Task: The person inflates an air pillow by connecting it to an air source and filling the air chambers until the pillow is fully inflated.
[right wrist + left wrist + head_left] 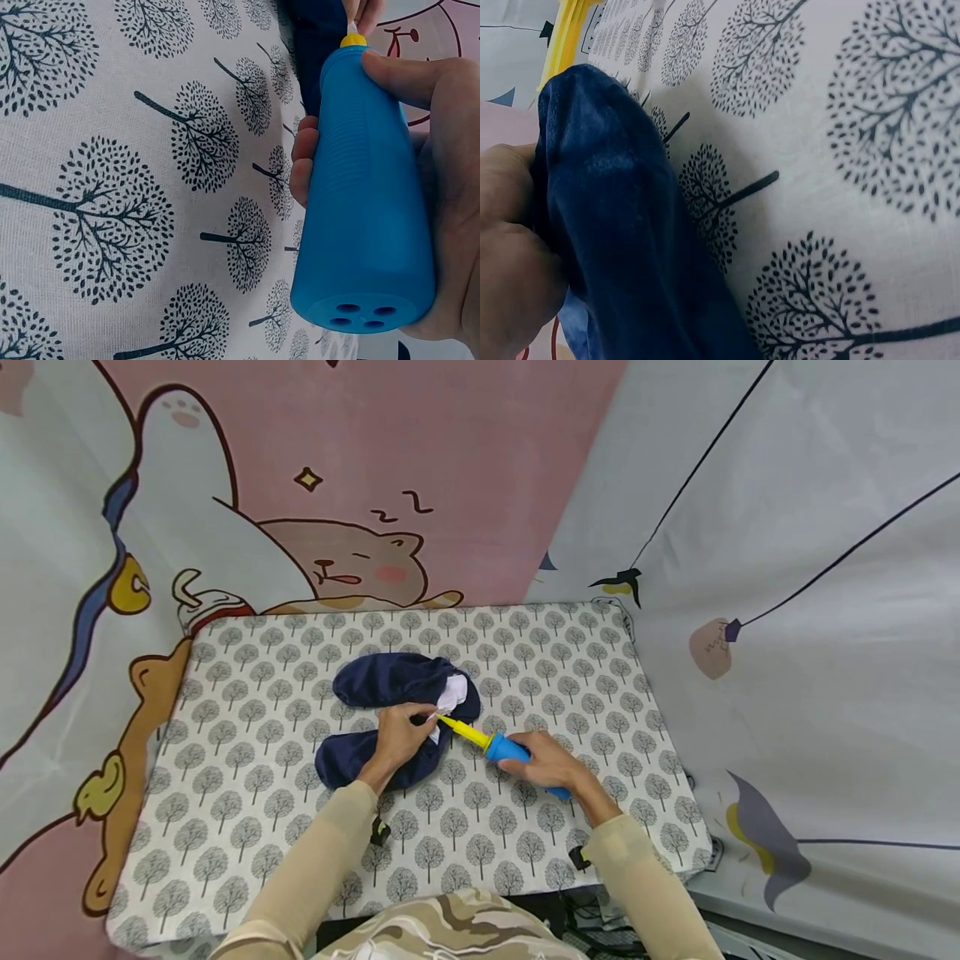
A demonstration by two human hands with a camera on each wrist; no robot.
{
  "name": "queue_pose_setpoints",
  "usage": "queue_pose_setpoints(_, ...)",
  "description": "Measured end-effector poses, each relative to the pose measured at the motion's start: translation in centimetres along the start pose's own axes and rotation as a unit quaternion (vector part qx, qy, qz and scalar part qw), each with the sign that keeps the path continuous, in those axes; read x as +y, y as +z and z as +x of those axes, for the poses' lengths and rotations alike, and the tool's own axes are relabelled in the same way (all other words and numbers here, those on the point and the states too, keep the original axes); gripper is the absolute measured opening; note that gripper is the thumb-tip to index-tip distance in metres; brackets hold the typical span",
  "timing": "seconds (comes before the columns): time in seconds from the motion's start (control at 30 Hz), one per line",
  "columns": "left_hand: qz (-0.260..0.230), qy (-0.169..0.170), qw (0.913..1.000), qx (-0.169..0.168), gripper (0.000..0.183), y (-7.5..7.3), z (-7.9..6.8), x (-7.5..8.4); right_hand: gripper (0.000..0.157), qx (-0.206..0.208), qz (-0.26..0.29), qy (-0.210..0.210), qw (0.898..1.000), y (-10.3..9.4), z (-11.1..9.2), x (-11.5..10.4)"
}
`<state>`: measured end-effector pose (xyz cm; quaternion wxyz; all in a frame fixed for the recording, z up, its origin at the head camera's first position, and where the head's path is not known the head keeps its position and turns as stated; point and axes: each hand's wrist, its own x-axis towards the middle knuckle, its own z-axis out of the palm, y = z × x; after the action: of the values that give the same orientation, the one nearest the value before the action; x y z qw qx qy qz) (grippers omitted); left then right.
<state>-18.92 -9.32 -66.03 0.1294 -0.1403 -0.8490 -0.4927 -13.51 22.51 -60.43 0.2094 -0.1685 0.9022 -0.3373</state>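
Observation:
A navy-blue, U-shaped neck pillow (386, 679) of velvety fabric lies on the table, with its two arms toward the left and a white tag (452, 693) at its bend. My left hand (401, 735) pinches the pillow near that tag; in the left wrist view dark fabric (622, 195) hides part of the fingers. My right hand (551, 760) grips the blue barrel of a hand air pump (360, 210). From the barrel a yellow shaft and nozzle (467, 731) reach up to the left hand's fingertips. Whether the nozzle sits inside a valve is hidden.
The table (247, 877) wears a white cloth printed with grey trees. Behind it and along the sides hang curtains (465, 468) with cartoon animals. Cables (592, 927) and dark gear lie below the table's front edge.

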Motion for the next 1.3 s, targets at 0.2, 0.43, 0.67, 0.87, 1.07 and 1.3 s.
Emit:
queue_pose_setpoints(0.2, -0.021, 0.03, 0.9989, 0.028, 0.012, 0.8, 0.0, -2.3, 0.049, 0.003, 0.004, 0.003, 1.0, -0.1, 0.0, -0.4)
queue_pose_setpoints(0.43, 0.012, 0.04, 0.9984, 0.038, 0.013, 0.7, 0.1, -1.2, 0.047, 0.01, -0.002, 0.001, 1.0, 0.2, 0.3, -0.5)
queue_pose_setpoints(0.67, 0.037, 0.013, 0.9985, 0.039, 0.015, 0.2, 0.0, 0.9, 0.047, 0.006, 0.005, 0.006, 1.0, 0.3, 0.3, -0.5)
queue_pose_setpoints(0.87, -0.002, 0.004, 0.9978, 0.066, 0.017, 1.2, -0.4, -0.8, 0.052, -0.001, 0.01, 0.012, 1.0, 0.0, 0.2, 0.0)
queue_pose_setpoints(1.07, 0.0, 0.021, 0.9985, 0.051, 0.024, 1.0, -0.7, -0.3, 0.054, -0.005, -0.004, 0.005, 1.0, -0.4, 0.5, 0.2)
queue_pose_setpoints(1.3, 0.094, 0.156, 0.9832, 0.0, 0.041, 0.7, -1.1, 3.7, 0.049, -0.008, -0.016, 0.003, 1.0, -1.3, 0.8, -0.3)
